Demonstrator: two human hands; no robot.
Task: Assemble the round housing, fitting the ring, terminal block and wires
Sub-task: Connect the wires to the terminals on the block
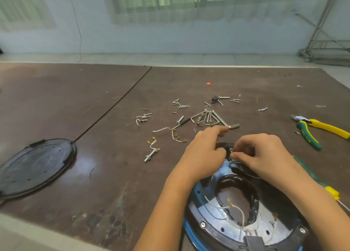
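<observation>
Over the round housing (212, 216), left hand (203, 156) grips the terminal block (225, 145), right hand (265, 152) pinches a wire (227, 161); seating it wants precision.

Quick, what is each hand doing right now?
Left hand: grips the small black block.
Right hand: pinches something small at that block, likely a thin wire.

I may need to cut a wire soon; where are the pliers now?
In the head view, the pliers lie on the table at the far right, beyond the right hand and right of the hex keys.
</observation>
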